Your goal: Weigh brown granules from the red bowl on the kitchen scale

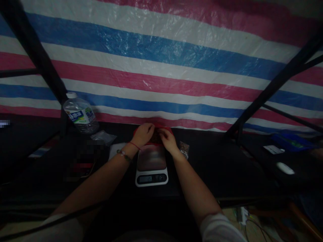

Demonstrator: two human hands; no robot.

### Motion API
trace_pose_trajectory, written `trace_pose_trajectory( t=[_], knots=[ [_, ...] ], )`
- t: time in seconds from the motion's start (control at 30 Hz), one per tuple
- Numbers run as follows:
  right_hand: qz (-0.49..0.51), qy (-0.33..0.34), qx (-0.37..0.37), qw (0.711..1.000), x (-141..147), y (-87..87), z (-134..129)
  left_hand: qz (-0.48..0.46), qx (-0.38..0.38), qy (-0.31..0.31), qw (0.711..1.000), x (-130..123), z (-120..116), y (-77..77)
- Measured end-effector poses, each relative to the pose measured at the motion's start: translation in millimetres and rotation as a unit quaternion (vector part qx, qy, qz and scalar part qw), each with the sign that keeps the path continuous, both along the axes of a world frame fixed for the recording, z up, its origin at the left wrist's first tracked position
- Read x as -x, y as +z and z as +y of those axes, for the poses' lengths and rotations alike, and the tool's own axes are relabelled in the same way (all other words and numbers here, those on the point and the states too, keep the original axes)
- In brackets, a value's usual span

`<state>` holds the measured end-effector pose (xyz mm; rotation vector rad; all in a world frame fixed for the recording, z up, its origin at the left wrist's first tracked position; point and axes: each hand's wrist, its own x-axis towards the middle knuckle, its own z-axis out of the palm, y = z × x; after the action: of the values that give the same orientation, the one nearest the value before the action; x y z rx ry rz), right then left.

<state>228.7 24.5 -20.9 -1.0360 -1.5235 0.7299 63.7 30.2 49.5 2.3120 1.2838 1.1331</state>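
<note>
Left hand [142, 133] and right hand [167, 138] both pinch at the dark contents of a red container [153, 134] just behind the scale [151, 167]. Contents look small, loose, light — best taken by fingertips. Count: one scale, one bottle [80, 116], one small filled bag [184, 149] — beside the right wrist.

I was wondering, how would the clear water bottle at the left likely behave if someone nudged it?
The water bottle leans tilted rather than standing upright, so a nudge would probably topple it. Its round body would likely roll then. The clear thin plastic looks light and may dent under a squeeze; its fill level is hard to tell.
</note>
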Motion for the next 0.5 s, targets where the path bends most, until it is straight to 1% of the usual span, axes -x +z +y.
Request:
trace_pose_trajectory(
  t=[0.07,0.1,0.13,0.23,0.3,0.33,0.4,0.43,0.5],
  knots=[
    [-0.004,-0.028,-0.020,0.999,-6.4,5.3,-0.1,0.003,-0.066,0.013,0.998,9.6,-7.3,15.7],
    [-0.007,-0.039,-0.028,0.999,-8.8,7.4,-0.4,0.002,-0.085,0.016,0.996,13.2,-10.5,20.6],
    [-0.012,-0.046,-0.032,0.998,-10.6,9.0,-0.8,0.014,-0.085,0.016,0.996,15.7,-13.0,23.4],
    [-0.040,-0.060,-0.040,0.997,-13.6,10.1,-1.6,0.087,-0.037,-0.020,0.995,17.4,-15.3,23.2],
    [-0.071,-0.062,-0.042,0.995,-14.5,8.1,-1.4,0.091,-0.044,-0.031,0.994,17.4,-14.0,23.3],
    [-0.090,-0.059,-0.041,0.993,-14.8,6.5,-1.1,0.079,-0.057,-0.021,0.995,17.9,-13.3,24.4],
    [-0.133,-0.043,-0.031,0.990,-14.8,2.8,0.0,0.085,-0.068,-0.001,0.994,19.8,-13.0,27.2],
    [-0.156,-0.030,-0.024,0.987,-14.5,0.9,1.0,0.100,-0.069,-0.009,0.993,20.8,-14.0,27.6],
    [-0.201,0.004,-0.011,0.980,-13.3,-2.2,4.5,0.115,-0.070,-0.047,0.990,21.9,-18.0,23.6]
  ],
)
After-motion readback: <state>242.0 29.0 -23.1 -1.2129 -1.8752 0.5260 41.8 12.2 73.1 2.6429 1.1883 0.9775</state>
